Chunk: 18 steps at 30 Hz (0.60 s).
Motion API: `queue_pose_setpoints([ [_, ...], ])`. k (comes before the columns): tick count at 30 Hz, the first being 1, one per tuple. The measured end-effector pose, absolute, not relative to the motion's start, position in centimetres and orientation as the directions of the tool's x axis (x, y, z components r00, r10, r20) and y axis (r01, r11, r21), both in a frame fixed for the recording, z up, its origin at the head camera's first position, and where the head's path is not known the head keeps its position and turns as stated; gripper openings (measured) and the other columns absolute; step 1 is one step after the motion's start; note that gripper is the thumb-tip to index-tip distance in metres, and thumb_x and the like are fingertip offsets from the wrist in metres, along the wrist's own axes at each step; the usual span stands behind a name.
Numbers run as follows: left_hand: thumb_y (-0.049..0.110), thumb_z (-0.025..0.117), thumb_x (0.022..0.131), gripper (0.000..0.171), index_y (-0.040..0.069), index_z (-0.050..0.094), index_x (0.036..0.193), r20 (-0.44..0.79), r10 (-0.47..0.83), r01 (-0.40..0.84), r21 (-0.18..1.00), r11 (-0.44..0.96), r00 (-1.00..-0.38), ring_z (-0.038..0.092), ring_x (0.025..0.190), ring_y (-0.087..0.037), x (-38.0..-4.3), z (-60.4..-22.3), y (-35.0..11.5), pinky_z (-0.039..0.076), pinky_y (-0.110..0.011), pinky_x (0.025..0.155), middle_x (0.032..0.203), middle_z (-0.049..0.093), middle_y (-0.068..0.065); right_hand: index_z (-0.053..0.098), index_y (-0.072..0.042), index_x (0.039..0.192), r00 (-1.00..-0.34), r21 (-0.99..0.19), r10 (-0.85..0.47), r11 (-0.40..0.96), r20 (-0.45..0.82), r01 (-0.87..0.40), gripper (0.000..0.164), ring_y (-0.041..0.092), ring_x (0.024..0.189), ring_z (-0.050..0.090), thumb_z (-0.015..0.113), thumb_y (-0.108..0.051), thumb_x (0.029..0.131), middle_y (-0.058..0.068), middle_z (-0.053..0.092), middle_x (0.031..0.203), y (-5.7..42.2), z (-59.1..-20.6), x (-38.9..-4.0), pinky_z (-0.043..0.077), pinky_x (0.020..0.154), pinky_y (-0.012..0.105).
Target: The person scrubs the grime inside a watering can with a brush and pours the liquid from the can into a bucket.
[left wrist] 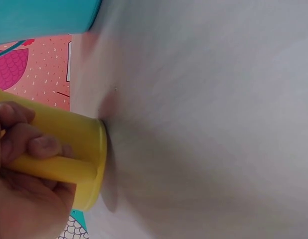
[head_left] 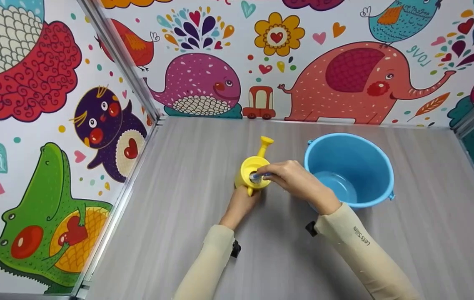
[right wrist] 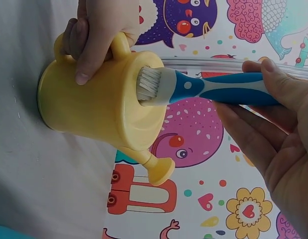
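A yellow toy watering can stands on the table, its spout pointing away toward the back wall. My left hand grips its handle, with fingers curled round the yellow bar in the left wrist view. In my right hand is a blue and white brush, pinched by the end of its handle between thumb and fingers. The white bristles are at the opening in the can's top, partly inside the rim. How deep the bristle tips reach is hidden.
A blue bucket stands to the right of the can, close to my right forearm. Printed cartoon panels wall the grey table at the back and sides. Metal rails run along the panel corners.
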<state>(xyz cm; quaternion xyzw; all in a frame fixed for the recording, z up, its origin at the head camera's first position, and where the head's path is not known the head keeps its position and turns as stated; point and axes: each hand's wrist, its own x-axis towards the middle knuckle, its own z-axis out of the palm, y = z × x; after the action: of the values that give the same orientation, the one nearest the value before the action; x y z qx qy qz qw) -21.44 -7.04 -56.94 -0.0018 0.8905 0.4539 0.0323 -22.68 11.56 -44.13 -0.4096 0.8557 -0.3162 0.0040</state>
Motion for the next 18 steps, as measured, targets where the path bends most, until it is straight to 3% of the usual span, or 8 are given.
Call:
queue_pose_setpoints([
  [8, 0.017, 0.063, 0.092, 0.014, 0.004, 0.067, 0.085, -0.026, 0.026, -0.007, 0.82, 0.572, -0.999, 0.047, 0.06, -0.009, -21.44, -56.7, -7.02, 0.038, -0.024, 0.057, 0.065, 0.051, 0.006, 0.069, -0.012, 0.123, -0.657, -0.517, -0.709, 0.474, 0.257, -0.713, 0.029, 0.018, 0.107, 0.071, 0.065, -0.01, 0.095, 0.004, 0.073, 0.119, 11.56, -43.96, -22.61, 0.056, 0.09, 0.035],
  [18, 0.02, 0.065, 0.094, 0.016, 0.007, 0.067, 0.086, -0.088, 0.016, -0.063, 0.814, 0.577, -0.996, 0.046, 0.06, -0.009, -21.48, -56.89, -6.99, 0.038, -0.024, 0.057, 0.065, 0.049, 0.006, 0.068, -0.014, 0.126, -0.663, -0.499, -0.709, 0.495, 0.242, -0.711, 0.032, 0.017, 0.109, 0.07, 0.067, -0.013, 0.094, 0.001, 0.072, 0.121, 11.55, -43.85, -22.21, 0.056, 0.09, 0.034],
])
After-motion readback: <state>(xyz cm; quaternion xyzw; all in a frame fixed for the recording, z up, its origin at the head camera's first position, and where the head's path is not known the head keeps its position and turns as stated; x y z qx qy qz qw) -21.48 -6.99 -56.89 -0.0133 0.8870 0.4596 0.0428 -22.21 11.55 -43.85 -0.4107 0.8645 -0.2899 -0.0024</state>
